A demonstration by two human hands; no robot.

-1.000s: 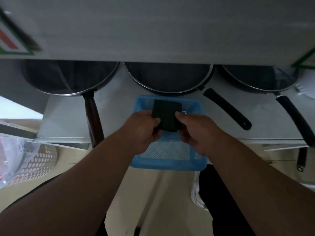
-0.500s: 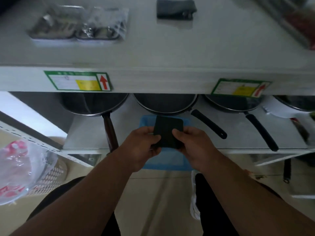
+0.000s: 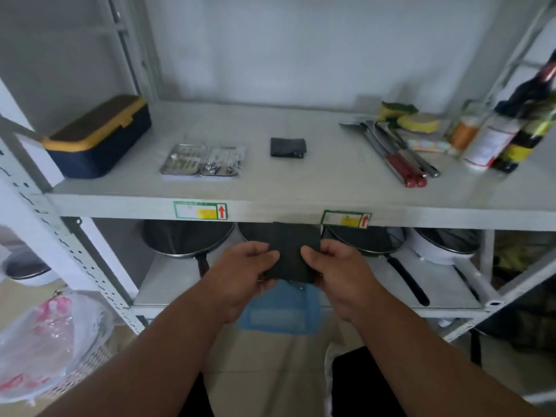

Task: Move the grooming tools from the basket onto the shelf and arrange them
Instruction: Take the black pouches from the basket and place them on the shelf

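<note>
Both hands hold a flat black grooming case (image 3: pixel 290 251) just below the front lip of the upper shelf (image 3: pixel 301 182). My left hand (image 3: pixel 240 272) pinches its left edge and my right hand (image 3: pixel 340 270) its right edge. Below them the blue basket (image 3: pixel 281 311) sits at the edge of the lower shelf, its inside hidden by the hands. On the upper shelf lie an open silver grooming kit (image 3: pixel 203 161) and a small closed black case (image 3: pixel 288 147).
The upper shelf also carries a navy and yellow box (image 3: pixel 99 136) at left, and utensils (image 3: pixel 400 155), sponges (image 3: pixel 409 117) and bottles (image 3: pixel 505 130) at right. Pans (image 3: pixel 186 239) fill the lower shelf. A white perforated bin with a plastic bag (image 3: pixel 45 347) stands on the floor at left.
Both hands have lifted the black case up out of the blue basket to just under the upper shelf's edge. The view has tilted up, bringing the upper shelf's top into sight.
</note>
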